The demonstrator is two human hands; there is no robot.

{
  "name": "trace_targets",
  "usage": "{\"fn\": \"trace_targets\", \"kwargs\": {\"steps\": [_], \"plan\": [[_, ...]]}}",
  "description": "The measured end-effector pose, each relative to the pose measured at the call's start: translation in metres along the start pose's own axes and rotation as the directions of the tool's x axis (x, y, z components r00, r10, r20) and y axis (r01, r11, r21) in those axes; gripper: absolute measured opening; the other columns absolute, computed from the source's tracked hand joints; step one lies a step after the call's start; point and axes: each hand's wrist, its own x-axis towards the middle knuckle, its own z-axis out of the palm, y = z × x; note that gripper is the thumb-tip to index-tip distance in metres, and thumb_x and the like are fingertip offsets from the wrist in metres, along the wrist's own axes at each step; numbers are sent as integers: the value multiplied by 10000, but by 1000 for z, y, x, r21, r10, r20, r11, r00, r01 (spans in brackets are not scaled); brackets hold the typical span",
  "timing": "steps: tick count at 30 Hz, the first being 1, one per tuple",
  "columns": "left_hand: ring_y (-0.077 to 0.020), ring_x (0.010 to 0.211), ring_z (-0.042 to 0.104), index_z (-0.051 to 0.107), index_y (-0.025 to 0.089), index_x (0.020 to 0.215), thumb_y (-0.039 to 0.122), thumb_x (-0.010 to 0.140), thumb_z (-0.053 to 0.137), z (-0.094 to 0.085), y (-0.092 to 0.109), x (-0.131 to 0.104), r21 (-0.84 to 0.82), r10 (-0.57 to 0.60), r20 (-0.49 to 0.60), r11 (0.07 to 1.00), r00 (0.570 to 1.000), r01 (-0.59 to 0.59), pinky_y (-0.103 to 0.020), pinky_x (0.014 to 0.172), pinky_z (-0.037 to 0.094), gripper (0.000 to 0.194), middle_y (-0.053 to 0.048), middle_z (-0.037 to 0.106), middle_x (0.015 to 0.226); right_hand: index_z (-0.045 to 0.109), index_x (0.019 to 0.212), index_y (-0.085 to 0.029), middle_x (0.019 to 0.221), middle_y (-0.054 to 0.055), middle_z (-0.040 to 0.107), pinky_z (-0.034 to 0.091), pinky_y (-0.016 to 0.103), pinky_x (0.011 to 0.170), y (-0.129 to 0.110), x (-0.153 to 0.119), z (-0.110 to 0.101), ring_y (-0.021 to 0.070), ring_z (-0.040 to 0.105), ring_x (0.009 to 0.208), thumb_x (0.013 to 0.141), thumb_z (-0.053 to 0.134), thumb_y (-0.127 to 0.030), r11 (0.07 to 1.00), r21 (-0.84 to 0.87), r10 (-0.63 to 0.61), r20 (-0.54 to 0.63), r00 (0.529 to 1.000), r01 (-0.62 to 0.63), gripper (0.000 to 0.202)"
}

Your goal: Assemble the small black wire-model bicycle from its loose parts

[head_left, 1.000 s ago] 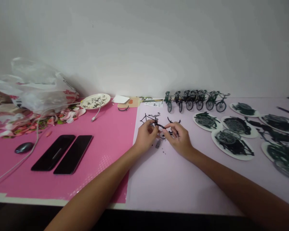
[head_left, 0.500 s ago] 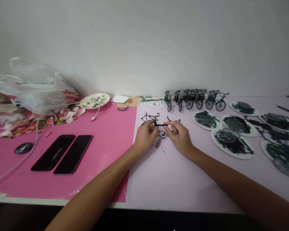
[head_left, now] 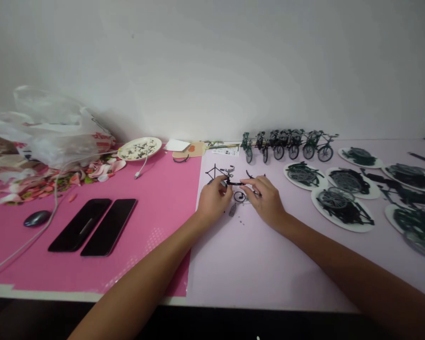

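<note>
Hands are close together over the lilac tabletop [head_left: 241, 264], with a slim black model-bicycle part [head_left: 236, 183] bridging the gap between them. From where I'm standing, the left hand [head_left: 211, 199] has one end pinched between thumb and fingers, and the right hand [head_left: 267, 200] grips the other end with its fingertips. The piece runs roughly level; whether it is one part or two joined, I can't make out.

I'd call this a moment of close fingertip work on that one piece. Anything so thin seems to want a light, even pinch, both ends kept in line, since a hard squeeze or a twist could bend it or send it flying.

Just beyond the left hand sits a small black bicycle frame [head_left: 214, 171], with grey handlebars [head_left: 230, 169] beside it. Between the hands, a little nearer the body, lie a round black ring [head_left: 240, 197], a small grey piece [head_left: 233, 210] and a few tiny bits [head_left: 241, 222]. Past the right hand stands a row of model bicycles [head_left: 293, 145], and out to its right a white plate [head_left: 320, 209] carries wheels and dark parts. Well off to the left hand's left lie two smartphones [head_left: 109, 227].
</note>
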Motion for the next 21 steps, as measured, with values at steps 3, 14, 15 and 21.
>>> {"fn": "trace_targets", "kwargs": {"steps": [3, 14, 15, 21], "plan": [[-212, 717, 744, 650, 197, 1288, 326, 962, 608, -1, 2, -1, 36, 18, 5, 999, 1000, -19, -272, 640, 531, 353, -52, 791, 840, 755, 1062, -239, 755, 35, 593, 483, 371, 732, 1, 0, 1, 223, 531, 721, 1024, 628, -362, 999, 15, 30, -7, 1000, -30, 181], [-202, 642, 725, 638, 194, 1327, 303, 952, 585, -6, 14, -8, 176, 186, 191, 960, 964, -220, -292, 688, 507, 394, -39, 797, 836, 719, 915, -221, 661, -36, 460, 387, 312, 612, -4, -4, 2, 152, 415, 584, 971, 699, -411, 974, 175, 150, -7, 989, -146, 199], [-206, 649, 731, 636, 193, 1326, 307, 947, 596, -6, 13, -8, 164, 190, 201, 961, 961, -224, -291, 692, 511, 398, -41, 797, 832, 717, 904, -221, 660, -37, 462, 380, 309, 605, -4, -3, 2, 149, 408, 579, 966, 703, -410, 971, 181, 163, -11, 987, -159, 200], [-215, 688, 745, 650, 191, 1304, 343, 977, 572, -3, 8, -6, 159, 196, 195, 961, 961, -228, -287, 701, 513, 369, -57, 805, 852, 709, 868, -217, 650, -45, 452, 349, 299, 582, -5, -3, 1, 140, 397, 570, 952, 719, -394, 956, 214, 206, -6, 978, -200, 196]]}}
